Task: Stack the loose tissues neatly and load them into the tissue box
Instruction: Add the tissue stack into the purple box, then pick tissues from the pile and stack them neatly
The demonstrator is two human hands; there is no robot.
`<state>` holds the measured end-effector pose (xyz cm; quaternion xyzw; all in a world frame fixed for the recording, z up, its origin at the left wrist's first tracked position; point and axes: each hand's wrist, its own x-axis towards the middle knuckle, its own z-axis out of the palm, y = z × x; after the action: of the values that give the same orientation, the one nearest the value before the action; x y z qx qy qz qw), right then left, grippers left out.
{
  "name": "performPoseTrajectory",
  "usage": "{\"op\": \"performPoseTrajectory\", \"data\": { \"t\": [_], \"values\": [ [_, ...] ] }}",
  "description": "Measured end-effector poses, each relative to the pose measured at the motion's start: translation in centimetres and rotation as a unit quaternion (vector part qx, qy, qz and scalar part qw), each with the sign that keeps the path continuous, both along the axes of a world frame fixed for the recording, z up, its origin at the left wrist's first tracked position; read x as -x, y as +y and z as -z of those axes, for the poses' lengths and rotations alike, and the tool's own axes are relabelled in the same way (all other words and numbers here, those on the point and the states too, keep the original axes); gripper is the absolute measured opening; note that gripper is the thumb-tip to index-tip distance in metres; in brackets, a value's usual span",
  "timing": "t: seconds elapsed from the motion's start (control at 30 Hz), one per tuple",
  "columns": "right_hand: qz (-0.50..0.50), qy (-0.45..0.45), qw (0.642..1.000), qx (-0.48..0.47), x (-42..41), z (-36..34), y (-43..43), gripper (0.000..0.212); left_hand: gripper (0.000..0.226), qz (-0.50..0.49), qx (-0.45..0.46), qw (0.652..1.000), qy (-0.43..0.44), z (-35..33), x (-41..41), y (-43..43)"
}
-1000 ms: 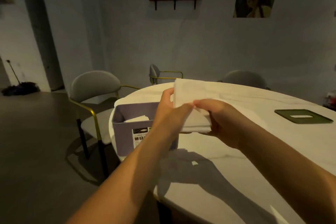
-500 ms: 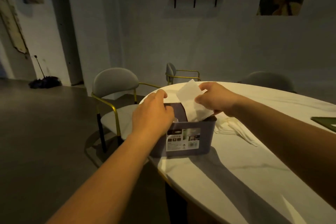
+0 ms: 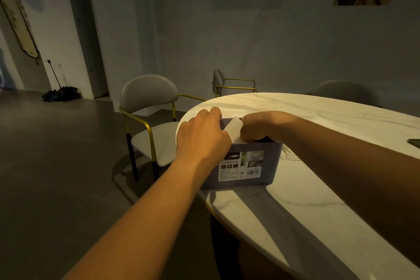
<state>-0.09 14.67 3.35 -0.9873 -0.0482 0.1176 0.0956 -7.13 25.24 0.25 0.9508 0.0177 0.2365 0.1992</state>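
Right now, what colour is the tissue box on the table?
The tissue box is greyish purple, with a white label on its near side; head view.

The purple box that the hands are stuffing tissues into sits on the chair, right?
No, not the chair. The head view shows the purple box sitting on the white table, with the left hand and right hand stuffing tissues into it.

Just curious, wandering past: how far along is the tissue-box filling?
Midway. What's already inside the tissue box is hidden. The right hand pinches a white tissue partly in the box; the left hand is at its rim. Loose tissues lie on the table beside it, not yet loaded.
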Motion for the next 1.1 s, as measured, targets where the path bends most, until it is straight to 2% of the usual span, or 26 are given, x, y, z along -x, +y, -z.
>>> {"op": "performPoseTrajectory", "data": {
  "t": [0.13,0.33,0.43,0.6,0.77,0.83,0.93,1.0,1.1],
  "values": [
    [-0.017,0.006,0.999,0.044,-0.3,0.2,0.3,0.036,0.039,-0.003,-0.008,1.0,0.003,0.1,0.0,-0.1],
    [-0.076,-0.083,0.981,0.158,0.8,-1.8,0.2,0.034,0.026,-0.001,-0.051,0.999,-0.016,0.5,-0.4,0.2],
    [-0.087,-0.062,0.977,0.186,1.4,-2.2,0.2,0.033,0.025,-0.007,-0.081,0.996,-0.024,0.6,-0.6,0.2],
    [-0.083,0.041,0.983,0.16,0.8,-1.3,0.0,0.037,0.027,-0.018,-0.092,0.995,-0.023,0.7,-0.5,0.0],
    [-0.105,0.041,0.986,0.123,-0.1,-0.9,-0.1,0.034,0.029,-0.018,-0.107,0.994,0.004,0.1,-0.3,-0.2],
    [-0.125,0.015,0.989,0.08,-0.8,-1.0,-0.7,0.029,0.026,-0.003,-0.1,0.995,0.022,-0.5,-0.2,-0.4],
    [-0.154,-0.072,0.985,0.032,-1.0,-1.9,-2.4,0.024,0.029,0.012,-0.121,0.992,0.03,-1.7,-0.5,-1.4],
    [-0.174,-0.132,0.976,0.012,-0.7,-2.8,-4.0,0.023,0.03,0.015,-0.122,0.992,0.016,-2.4,-0.7,-2.6],
    [-0.191,-0.175,0.965,-0.032,-0.2,-3.5,-7.7,0.022,0.03,0.035,-0.107,0.994,-0.012,-3.1,-1.3,-5.7]
  ]
}}
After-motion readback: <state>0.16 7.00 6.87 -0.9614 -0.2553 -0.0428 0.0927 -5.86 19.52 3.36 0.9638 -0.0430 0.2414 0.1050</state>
